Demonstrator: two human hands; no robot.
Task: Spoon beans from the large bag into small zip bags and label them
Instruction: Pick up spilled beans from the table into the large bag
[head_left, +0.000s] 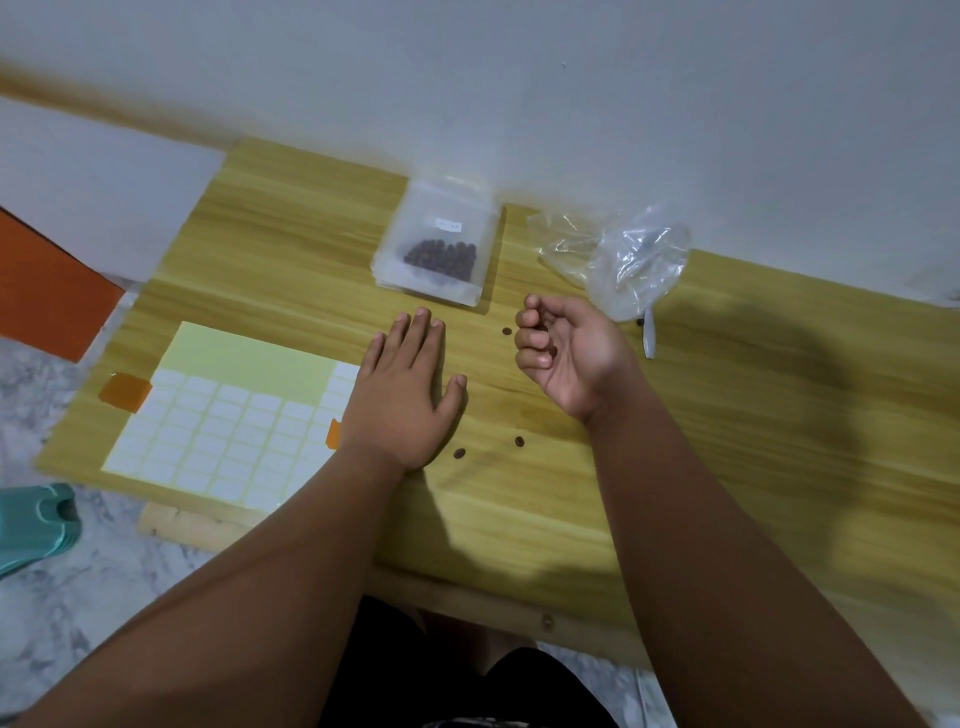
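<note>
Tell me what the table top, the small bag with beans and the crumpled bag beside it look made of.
Table top: wood or wood-look laminate, matte; yellowish plank grain shows. Small bag: frosted translucent plastic; the beans show dimly through it. Crumpled bag: thin clear plastic film, glossy; sharp creases catch highlights and the table shows through.

Counter (270, 244) yellow wood-grain; label sheet (234, 415) pale green, white grid; beans (440, 255) dark brown; box (47, 291) orange, 9 o'clock.

Wooden table (270, 249) against white wall (571, 78), marbled floor (57, 613)
</note>
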